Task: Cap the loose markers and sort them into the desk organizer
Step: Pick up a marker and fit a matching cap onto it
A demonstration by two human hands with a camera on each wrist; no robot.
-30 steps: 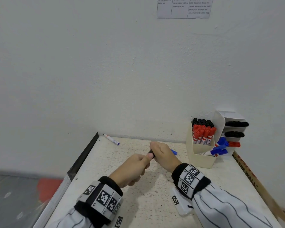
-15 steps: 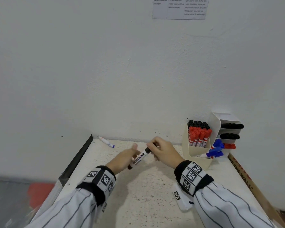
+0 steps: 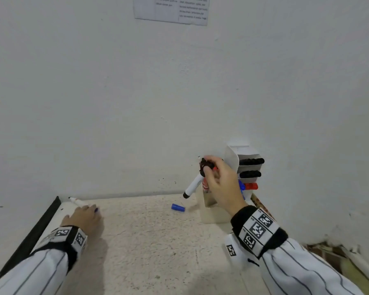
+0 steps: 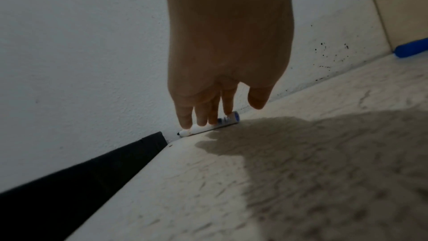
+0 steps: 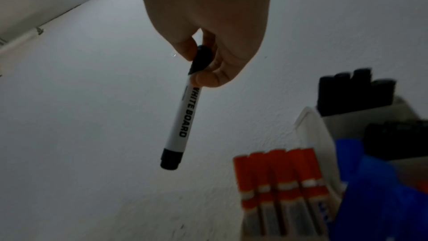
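The right hand [image 3: 219, 184] pinches a capped black marker [image 5: 179, 116] by its cap end, between thumb and fingertips, so the barrel hangs down and slightly sideways above the desk organizer [image 3: 211, 211] at the back right corner of the counter [image 3: 149, 248]. The organizer's upright cup already holds red markers [image 5: 277, 177] with black ones behind them, and its side shelves hold more black, blue and red ones.

The left hand [image 3: 83, 216] lies at the back left corner with its fingers [image 4: 185, 116] nearly straight, laid on an uncapped blue marker [image 4: 208, 125] that rests along the wall. They touch the barrel but do not appear to be wrapped round it. A loose blue cap [image 3: 178, 207] lies on the counter between the hands, nearer the organizer.

These markers look light, stiff and smooth, so a fingertip pinch is enough, though a grip on the cap alone could let the barrel slip free if the cap is not pressed home. The hanging marker should drop tail first into the cup. The blue one is best taken at mid-barrel, away from the bare tip, which can stain skin or the counter. Being round, it may roll against the wall when pressed.
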